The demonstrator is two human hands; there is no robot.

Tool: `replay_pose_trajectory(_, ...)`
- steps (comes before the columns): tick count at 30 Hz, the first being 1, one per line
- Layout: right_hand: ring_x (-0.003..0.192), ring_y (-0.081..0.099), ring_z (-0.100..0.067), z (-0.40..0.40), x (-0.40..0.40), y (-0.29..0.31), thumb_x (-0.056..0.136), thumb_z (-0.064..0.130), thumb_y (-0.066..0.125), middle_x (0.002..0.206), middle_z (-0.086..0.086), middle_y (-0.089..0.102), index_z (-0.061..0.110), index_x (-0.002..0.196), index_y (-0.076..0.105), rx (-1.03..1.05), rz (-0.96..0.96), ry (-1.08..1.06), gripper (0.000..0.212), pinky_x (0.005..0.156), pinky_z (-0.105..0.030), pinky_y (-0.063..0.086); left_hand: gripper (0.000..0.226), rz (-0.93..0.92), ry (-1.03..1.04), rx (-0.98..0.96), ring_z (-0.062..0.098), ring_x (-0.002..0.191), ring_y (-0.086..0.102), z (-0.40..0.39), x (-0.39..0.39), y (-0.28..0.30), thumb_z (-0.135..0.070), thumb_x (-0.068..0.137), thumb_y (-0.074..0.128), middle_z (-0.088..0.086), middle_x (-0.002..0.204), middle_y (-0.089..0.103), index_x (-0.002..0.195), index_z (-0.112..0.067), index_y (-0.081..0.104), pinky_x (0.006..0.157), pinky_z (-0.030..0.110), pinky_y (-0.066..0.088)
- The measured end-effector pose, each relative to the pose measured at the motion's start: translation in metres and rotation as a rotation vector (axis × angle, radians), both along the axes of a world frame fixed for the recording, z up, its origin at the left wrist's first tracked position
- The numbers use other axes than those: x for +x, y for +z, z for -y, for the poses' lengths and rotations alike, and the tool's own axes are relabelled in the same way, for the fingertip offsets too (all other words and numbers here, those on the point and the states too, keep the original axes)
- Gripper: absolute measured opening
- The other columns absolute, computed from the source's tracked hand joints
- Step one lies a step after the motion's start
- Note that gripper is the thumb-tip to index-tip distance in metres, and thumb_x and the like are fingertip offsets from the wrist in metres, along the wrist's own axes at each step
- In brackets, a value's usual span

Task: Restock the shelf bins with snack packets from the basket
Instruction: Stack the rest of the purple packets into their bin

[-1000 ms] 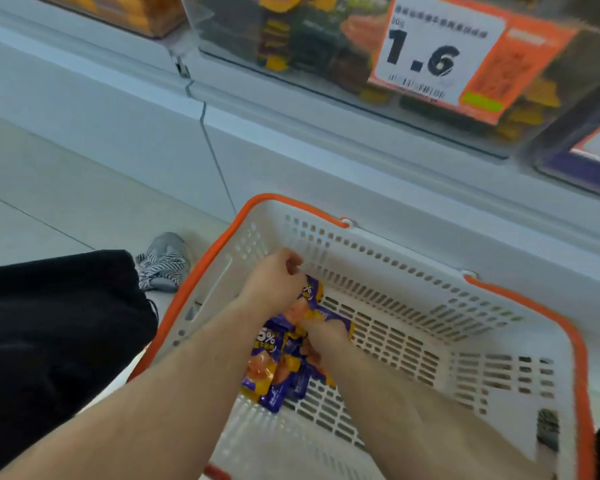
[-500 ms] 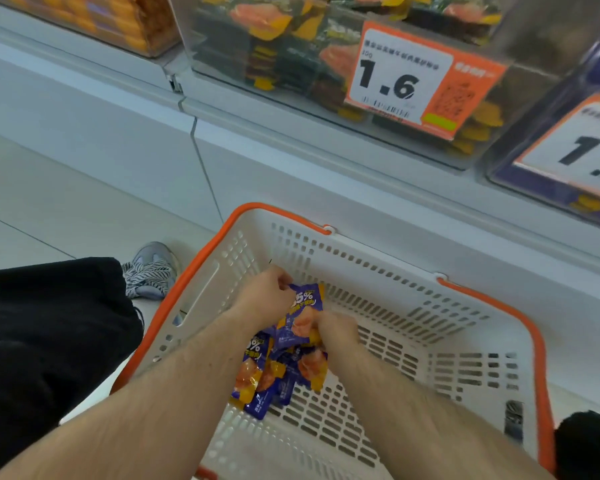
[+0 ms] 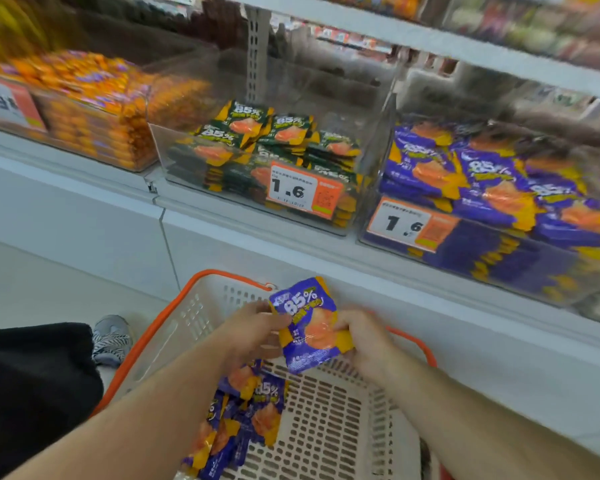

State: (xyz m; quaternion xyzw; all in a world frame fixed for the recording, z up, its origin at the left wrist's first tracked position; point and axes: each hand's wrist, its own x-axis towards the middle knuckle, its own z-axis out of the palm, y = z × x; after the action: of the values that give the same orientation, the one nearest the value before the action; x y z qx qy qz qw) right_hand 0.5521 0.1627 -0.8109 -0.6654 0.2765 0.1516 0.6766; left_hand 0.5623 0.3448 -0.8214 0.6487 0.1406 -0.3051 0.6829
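Observation:
A purple and orange snack packet (image 3: 309, 327) marked 85% is held upright above the basket. My left hand (image 3: 253, 332) grips its left edge, and my right hand (image 3: 364, 337) grips its right edge. Below them stands the white basket with an orange rim (image 3: 174, 320). Several more purple packets (image 3: 243, 420) lie in its left part, partly hidden under my left forearm. On the shelf to the upper right a clear bin (image 3: 499, 268) holds matching purple packets.
A clear bin of green packets (image 3: 267, 161) with a 1.6 price tag sits in the middle of the shelf. An orange-packet bin (image 3: 84, 109) is to its left. My black trouser leg (image 3: 32, 393) and grey shoe (image 3: 111, 337) are at the left.
Both hands rose out of the basket with one purple packet. The view tilted up, so the shelf bins are now in sight.

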Motion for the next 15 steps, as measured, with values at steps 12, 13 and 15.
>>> replay_pose_trajectory(12,0.076,0.064,-0.024,0.037,-0.036,0.124,0.083,-0.010,0.062,0.098,-0.004,0.068,0.022,0.086,0.061,-0.315,0.510,0.068,0.032,0.071,-0.043,0.052,0.028,0.519,0.084,-0.202,0.022,0.073,0.072,0.039,-0.003,0.117,0.008,0.087,0.062,0.010,0.090,0.075,0.107,-0.010,0.057,0.055,0.031,0.056)
replay_pose_trajectory(13,0.083,0.065,-0.023,0.041,-0.036,0.130,0.083,-0.010,0.063,0.098,-0.003,0.069,0.023,0.085,0.065,-0.349,0.553,0.047,0.033,0.078,-0.042,0.054,0.027,0.553,0.060,-0.183,0.022,0.077,0.073,0.042,0.001,0.129,0.005,0.087,0.063,0.009,0.093,0.075,0.108,-0.010,0.057,0.056,0.030,0.056)
replay_pose_trajectory(15,0.090,0.064,-0.017,0.048,-0.031,0.146,0.084,-0.011,0.062,0.094,0.002,0.069,0.026,0.086,0.069,-0.370,0.605,-0.021,0.037,0.080,-0.033,0.054,0.024,0.623,0.003,-0.115,0.019,0.083,0.073,0.052,0.010,0.153,-0.003,0.089,0.065,0.005,0.095,0.076,0.109,-0.013,0.057,0.059,0.030,0.056)
